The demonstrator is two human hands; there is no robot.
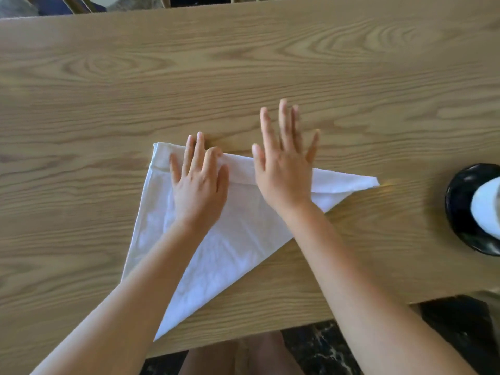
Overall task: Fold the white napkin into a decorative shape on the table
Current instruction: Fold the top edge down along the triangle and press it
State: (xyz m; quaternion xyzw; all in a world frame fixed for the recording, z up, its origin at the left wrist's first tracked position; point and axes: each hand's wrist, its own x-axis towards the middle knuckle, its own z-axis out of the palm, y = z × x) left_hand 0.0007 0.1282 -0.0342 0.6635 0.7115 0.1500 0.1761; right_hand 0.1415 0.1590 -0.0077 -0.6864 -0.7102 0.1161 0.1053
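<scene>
Head view: the white napkin (238,234) is lying flat on the wooden table (243,77), folded into a triangle. Its long folded edge is running along the far side, with a narrow band turned over along that edge. One corner is pointing far-left, one is pointing right, and the third is pointing toward the near table edge, stopping just short of it.

The left hand (198,182) is lying palm down on the napkin, near its far-left corner. Its fingers are spread slightly apart, the fingertips are reaching the turned-over band, and the index finger is curling at the fold. It is pressing flat, not gripping anything.

The right hand (284,171) is sitting toward the right half of the napkin's far edge, fingers splayed wide apart and extending past the napkin over bare table. The heel of the palm is over the cloth. Whether the palm is touching the cloth or hovering just above it cannot be told; it is clasping nothing.

A black dish (465,212) carrying a white object (487,209) is standing well to the right of the napkin, partly cut off by the frame. Both forearms are crossing the near part of the napkin
</scene>
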